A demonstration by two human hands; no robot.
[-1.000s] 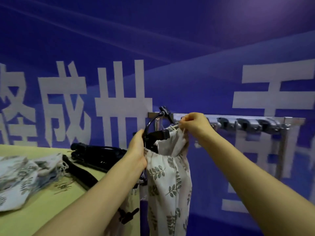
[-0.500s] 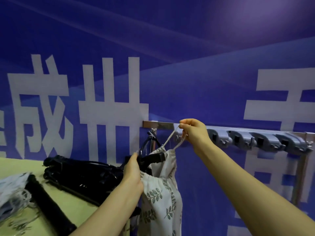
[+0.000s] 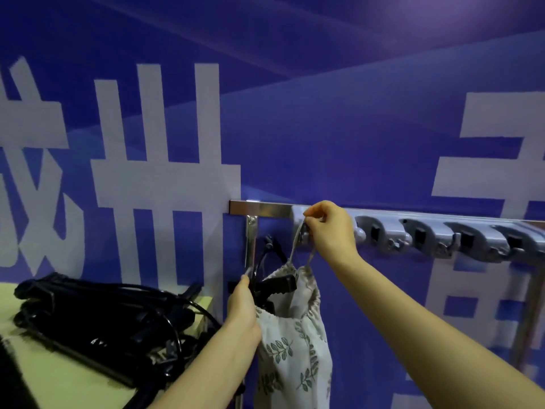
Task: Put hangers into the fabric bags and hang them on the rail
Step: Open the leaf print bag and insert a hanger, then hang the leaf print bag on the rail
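Note:
A white fabric bag (image 3: 292, 343) with a green leaf print hangs below the metal rail (image 3: 259, 207). Black hangers (image 3: 274, 286) stick out of the bag's gathered mouth. My right hand (image 3: 330, 228) pinches the bag's drawstring loop (image 3: 298, 246) at the leftmost grey hook of the rail. My left hand (image 3: 241, 308) grips the bag's left edge together with the hangers just under the mouth. The hook itself is mostly hidden behind my right hand.
A pile of black hangers (image 3: 97, 314) lies on the yellow-green table (image 3: 44, 376) at the left. Several grey hooks (image 3: 436, 234) line the rail to the right. The rail's metal posts (image 3: 250, 246) stand before a blue wall with white characters.
My right hand has moved the drawstring loop closer to the first hook on the rail. The view has shifted right, so the printed bags on the table have left the frame.

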